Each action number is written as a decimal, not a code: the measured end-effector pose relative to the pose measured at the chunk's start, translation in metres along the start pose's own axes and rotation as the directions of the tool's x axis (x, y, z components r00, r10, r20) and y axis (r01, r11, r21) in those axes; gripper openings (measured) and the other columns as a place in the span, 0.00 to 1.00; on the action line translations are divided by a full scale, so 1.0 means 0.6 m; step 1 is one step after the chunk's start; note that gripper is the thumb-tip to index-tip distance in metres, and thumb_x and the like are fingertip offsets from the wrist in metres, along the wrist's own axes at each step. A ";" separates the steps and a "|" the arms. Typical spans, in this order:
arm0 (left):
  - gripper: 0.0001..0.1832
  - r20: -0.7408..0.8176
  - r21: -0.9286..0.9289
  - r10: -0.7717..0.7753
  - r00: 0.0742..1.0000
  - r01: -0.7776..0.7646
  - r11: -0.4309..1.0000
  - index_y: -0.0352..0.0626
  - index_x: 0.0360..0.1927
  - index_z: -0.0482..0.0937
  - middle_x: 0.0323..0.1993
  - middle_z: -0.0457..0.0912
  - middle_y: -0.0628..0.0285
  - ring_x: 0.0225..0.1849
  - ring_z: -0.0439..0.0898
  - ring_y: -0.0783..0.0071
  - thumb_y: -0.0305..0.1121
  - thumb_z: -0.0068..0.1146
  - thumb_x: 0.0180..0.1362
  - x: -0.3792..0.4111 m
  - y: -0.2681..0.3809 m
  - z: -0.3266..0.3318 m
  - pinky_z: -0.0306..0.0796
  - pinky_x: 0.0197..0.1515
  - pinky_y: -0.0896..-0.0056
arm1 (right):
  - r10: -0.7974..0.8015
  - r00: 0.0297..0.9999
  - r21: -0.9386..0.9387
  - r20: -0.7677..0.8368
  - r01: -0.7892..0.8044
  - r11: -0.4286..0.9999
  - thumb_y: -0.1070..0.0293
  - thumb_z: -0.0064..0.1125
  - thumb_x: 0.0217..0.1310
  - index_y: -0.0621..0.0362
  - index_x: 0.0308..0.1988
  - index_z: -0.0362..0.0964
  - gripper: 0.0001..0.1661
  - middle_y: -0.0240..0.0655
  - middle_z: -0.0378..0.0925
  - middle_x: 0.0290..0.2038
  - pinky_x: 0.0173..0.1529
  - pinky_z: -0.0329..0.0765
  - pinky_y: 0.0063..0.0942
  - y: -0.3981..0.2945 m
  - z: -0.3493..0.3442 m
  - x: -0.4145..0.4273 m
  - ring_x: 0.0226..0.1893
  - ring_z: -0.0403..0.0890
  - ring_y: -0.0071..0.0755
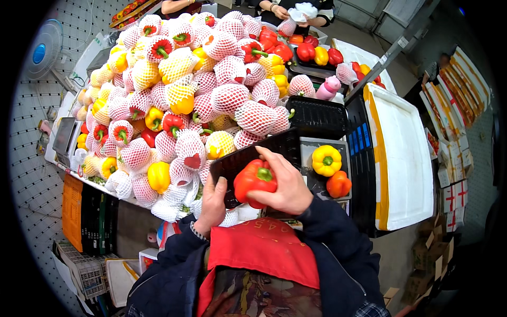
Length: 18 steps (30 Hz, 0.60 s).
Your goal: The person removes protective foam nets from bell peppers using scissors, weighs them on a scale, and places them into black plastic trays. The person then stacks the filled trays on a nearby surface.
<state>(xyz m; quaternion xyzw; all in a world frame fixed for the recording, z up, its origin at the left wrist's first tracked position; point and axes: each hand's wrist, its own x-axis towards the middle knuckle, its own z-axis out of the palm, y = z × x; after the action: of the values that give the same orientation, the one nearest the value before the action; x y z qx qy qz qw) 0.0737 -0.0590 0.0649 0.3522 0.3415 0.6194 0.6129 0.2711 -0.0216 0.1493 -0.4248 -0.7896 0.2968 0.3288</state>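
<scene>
My left hand [214,204] grips the near left end of a black plastic tray [287,144], thumb along its rim. The tray is tilted and lies against the heap of peppers. My right hand [287,182] has its fingers around a red bell pepper [253,180], green stem facing up, at the tray's near end. To the right, a yellow bell pepper [323,158] and an orange-red bell pepper [339,184] rest on a dark flat surface [311,174], which looks like a scale platform. The tray's inside is partly hidden by the red pepper and my right hand.
A large heap of bell peppers in foam net sleeves [190,87] fills the table's left. Black trays [317,115] and a white foam box [404,158] stand right, near a slanted metal post [390,51]. Across the table, another person's hands [297,16] hold white foam netting. A fan [41,51] stands left.
</scene>
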 end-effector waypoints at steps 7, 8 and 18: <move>0.38 0.067 -0.186 -0.034 0.997 0.046 0.981 0.40 0.71 0.57 0.66 0.67 0.57 0.67 0.67 0.67 0.52 0.54 0.67 -0.010 -0.021 -0.007 0.60 0.69 0.63 | -0.087 0.987 0.101 -0.136 0.101 0.990 0.39 0.54 0.65 0.66 0.62 0.62 0.43 0.52 0.71 0.56 0.58 0.71 0.42 0.008 0.062 0.031 0.53 0.74 0.57; 0.36 0.038 -0.252 -0.088 0.995 0.095 0.963 0.40 0.70 0.58 0.66 0.67 0.57 0.67 0.68 0.67 0.52 0.52 0.68 -0.009 -0.018 -0.014 0.61 0.69 0.62 | -0.124 0.985 0.112 -0.121 0.137 0.984 0.39 0.54 0.65 0.66 0.63 0.62 0.44 0.52 0.70 0.57 0.59 0.70 0.42 0.013 0.066 0.028 0.54 0.73 0.57; 0.39 0.050 -0.307 -0.219 0.975 0.223 0.925 0.38 0.67 0.62 0.62 0.73 0.54 0.61 0.76 0.63 0.53 0.61 0.62 -0.007 0.005 -0.035 0.70 0.64 0.58 | -0.309 0.951 -0.122 -0.031 0.303 0.945 0.58 0.75 0.43 0.63 0.68 0.55 0.56 0.60 0.56 0.67 0.66 0.66 0.48 0.000 0.104 -0.004 0.62 0.66 0.67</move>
<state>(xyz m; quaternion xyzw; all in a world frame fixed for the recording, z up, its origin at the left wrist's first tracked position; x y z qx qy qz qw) 0.0541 -0.0628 0.0562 0.2154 0.2726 0.5897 0.7291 0.2239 -0.0354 0.1110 -0.3227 -0.8534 0.1852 0.3650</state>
